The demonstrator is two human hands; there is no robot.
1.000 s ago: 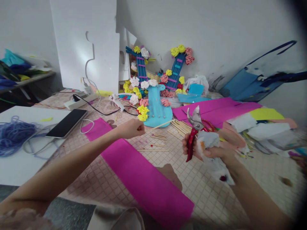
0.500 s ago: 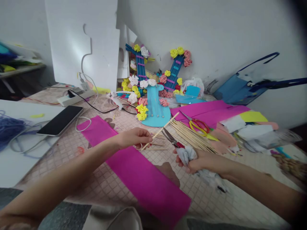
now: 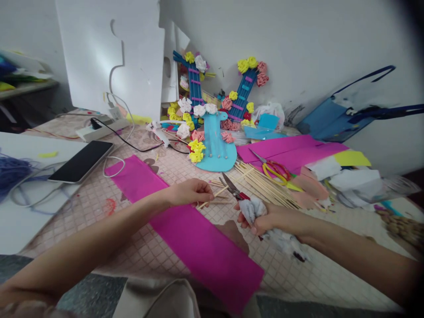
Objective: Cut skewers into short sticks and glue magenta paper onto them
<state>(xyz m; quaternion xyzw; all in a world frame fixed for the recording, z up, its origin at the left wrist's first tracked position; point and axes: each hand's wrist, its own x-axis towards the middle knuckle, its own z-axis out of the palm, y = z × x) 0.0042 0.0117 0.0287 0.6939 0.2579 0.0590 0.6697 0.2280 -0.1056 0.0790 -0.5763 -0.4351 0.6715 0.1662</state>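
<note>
My left hand (image 3: 190,193) pinches a thin wooden stick (image 3: 215,194) just above the table. My right hand (image 3: 270,217) is closed round the red-handled pruning shears (image 3: 232,188) together with a crumpled white cloth (image 3: 253,208). The shears' blades are at the stick, a little right of my left fingers. A long strip of magenta crepe paper (image 3: 185,229) lies under and in front of both hands.
A pile of wooden sticks (image 3: 265,183) and yellow-red scissors (image 3: 274,170) lie behind my right hand. Blue guitar-shaped crafts with paper flowers (image 3: 213,132) stand at the back. A phone (image 3: 81,161), cables and a power strip (image 3: 99,130) are at left, paper scraps (image 3: 341,174) at right.
My right hand brought the shears down from upright and to the left, up to the stick. My left hand took hold of a stick and lowered it toward the table.
</note>
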